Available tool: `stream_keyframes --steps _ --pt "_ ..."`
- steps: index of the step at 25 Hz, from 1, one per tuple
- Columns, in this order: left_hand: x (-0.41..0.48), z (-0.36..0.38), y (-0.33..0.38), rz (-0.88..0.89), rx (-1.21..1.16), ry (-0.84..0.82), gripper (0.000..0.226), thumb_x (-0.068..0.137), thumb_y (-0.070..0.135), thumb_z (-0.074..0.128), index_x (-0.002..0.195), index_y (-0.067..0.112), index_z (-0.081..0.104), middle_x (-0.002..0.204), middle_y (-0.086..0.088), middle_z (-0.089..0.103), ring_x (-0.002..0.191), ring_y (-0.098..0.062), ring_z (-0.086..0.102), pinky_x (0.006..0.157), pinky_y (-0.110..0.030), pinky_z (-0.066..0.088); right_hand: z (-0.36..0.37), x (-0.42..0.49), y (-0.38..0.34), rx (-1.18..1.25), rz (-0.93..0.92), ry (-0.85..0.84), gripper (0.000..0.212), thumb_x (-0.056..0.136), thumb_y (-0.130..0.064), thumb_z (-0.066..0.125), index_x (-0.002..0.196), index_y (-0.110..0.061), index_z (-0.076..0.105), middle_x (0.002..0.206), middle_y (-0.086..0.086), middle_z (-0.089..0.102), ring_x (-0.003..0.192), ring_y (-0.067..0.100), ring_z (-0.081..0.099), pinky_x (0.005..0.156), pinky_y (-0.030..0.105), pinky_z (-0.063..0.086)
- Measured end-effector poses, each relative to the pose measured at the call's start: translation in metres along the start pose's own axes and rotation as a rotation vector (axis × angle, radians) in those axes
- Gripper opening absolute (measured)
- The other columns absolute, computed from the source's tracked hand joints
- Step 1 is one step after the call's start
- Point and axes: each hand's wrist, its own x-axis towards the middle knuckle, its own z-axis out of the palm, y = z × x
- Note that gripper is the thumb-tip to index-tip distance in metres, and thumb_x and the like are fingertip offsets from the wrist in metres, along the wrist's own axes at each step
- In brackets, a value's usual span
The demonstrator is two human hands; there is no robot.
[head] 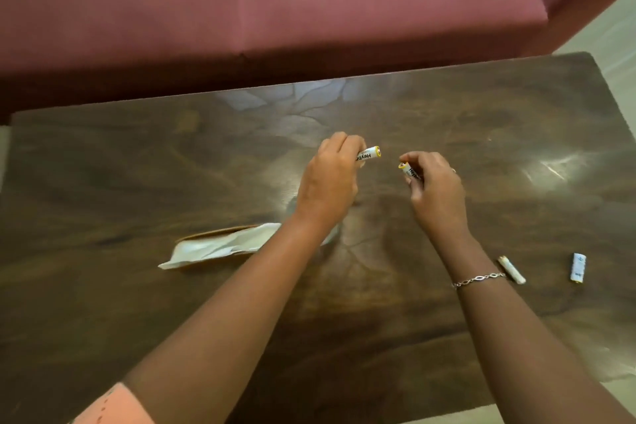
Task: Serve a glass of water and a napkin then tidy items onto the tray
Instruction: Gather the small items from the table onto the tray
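Over the middle of the dark wooden table (137, 286), my left hand (328, 182) grips a white battery (370, 154) with a yellow end that sticks out to the right. My right hand (435, 188) pinches a second white battery (409, 171), yellow end up and to the left. The two batteries are a short gap apart. A white napkin (213, 248) lies on a thin brown board or tray (213, 234) to the left, partly hidden by my left forearm. Something clear shows dimly behind that forearm; I cannot tell what it is.
Two more batteries lie on the table at the right: one (512, 270) beside my right wrist, another (578, 267) further right. A dark red sofa (275, 3) runs along the table's far edge. Pale floor shows at the right.
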Motion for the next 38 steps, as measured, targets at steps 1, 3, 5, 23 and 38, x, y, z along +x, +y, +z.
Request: stream_keyframes --steps 1,3,5,23,38 --pt "-0.005 -0.019 -0.009 -0.006 0.006 0.020 0.011 0.085 0.002 0.055 0.094 0.001 0.061 0.093 -0.014 0.060 0.084 -0.031 0.054 0.066 -0.043 0.046 0.007 -0.002 -0.018 0.017 -0.022 -0.001 0.026 0.081 0.006 0.054 0.104 -0.006 0.062 0.105 0.013 0.062 0.097 0.028 0.058 0.079 0.032 0.039" --pt "-0.019 -0.064 -0.037 -0.044 0.033 0.068 0.011 0.084 0.002 0.056 0.094 0.001 0.061 0.093 -0.014 0.060 0.085 -0.032 0.055 0.069 -0.044 0.046 0.027 -0.009 -0.063 0.055 -0.093 -0.030 0.024 0.082 0.005 0.054 0.102 -0.005 0.062 0.103 0.012 0.062 0.094 0.027 0.058 0.077 0.028 0.039" --pt "-0.036 -0.109 -0.070 -0.101 0.069 0.125 0.011 0.084 0.002 0.057 0.094 0.000 0.061 0.094 -0.014 0.060 0.084 -0.031 0.055 0.071 -0.044 0.046 0.049 -0.017 -0.111 0.076 -0.167 -0.066 0.022 0.083 0.004 0.055 0.102 -0.006 0.061 0.102 0.011 0.061 0.092 0.025 0.058 0.075 0.025 0.038" --pt "-0.240 -0.363 -0.379 -0.963 0.517 0.200 0.019 0.088 0.003 0.046 0.106 0.003 0.053 0.112 -0.017 0.055 0.106 -0.034 0.050 0.084 -0.043 0.041 0.312 -0.096 -0.447 0.097 -0.656 -0.575 0.024 0.084 -0.003 0.060 0.107 -0.010 0.063 0.104 0.006 0.064 0.094 0.020 0.059 0.078 0.025 0.043" --pt "-0.261 -0.353 -0.485 -0.596 0.777 -0.640 0.032 0.092 -0.002 0.030 0.118 -0.003 0.050 0.121 -0.021 0.050 0.116 -0.036 0.045 0.087 -0.042 0.047 0.429 -0.112 -0.519 -0.095 -0.698 -0.849 0.025 0.083 -0.014 0.064 0.108 -0.014 0.060 0.088 0.003 0.061 0.091 0.025 0.061 0.076 0.032 0.045"
